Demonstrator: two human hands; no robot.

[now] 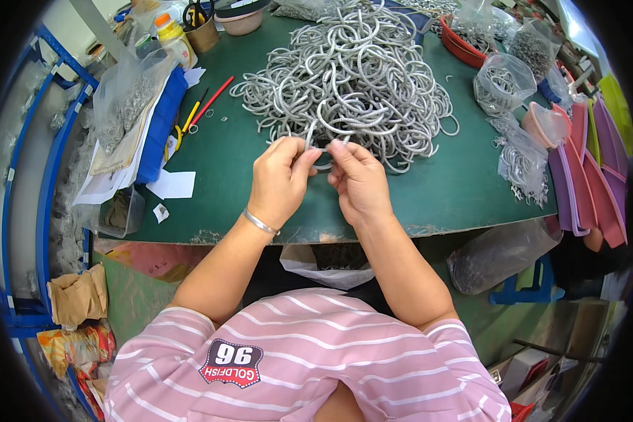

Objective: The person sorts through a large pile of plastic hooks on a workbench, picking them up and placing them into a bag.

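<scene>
A large heap of silver textured hoops (pixel 359 77), many of them open at one side, lies on the green table. At its near edge my left hand (pixel 280 176) and my right hand (pixel 359 179) meet, thumbs and fingertips pinched close together. Between them is a silver hoop (pixel 323 167), its arc showing just below the fingertips. Both hands are closed on it, one at each side. The fingers cover its ends, so I cannot tell whether those touch. A metal bangle circles my left wrist.
On the left, yellow-handled pliers (pixel 180 133) and a red stick (pixel 213 103) lie beside a blue bin (pixel 163 126) with papers. At right stand a red bowl (pixel 454 46), bags of metal rings (pixel 503 84) and pink and purple trays (pixel 587 165). The table's front edge (pixel 429 231) curves below my forearms.
</scene>
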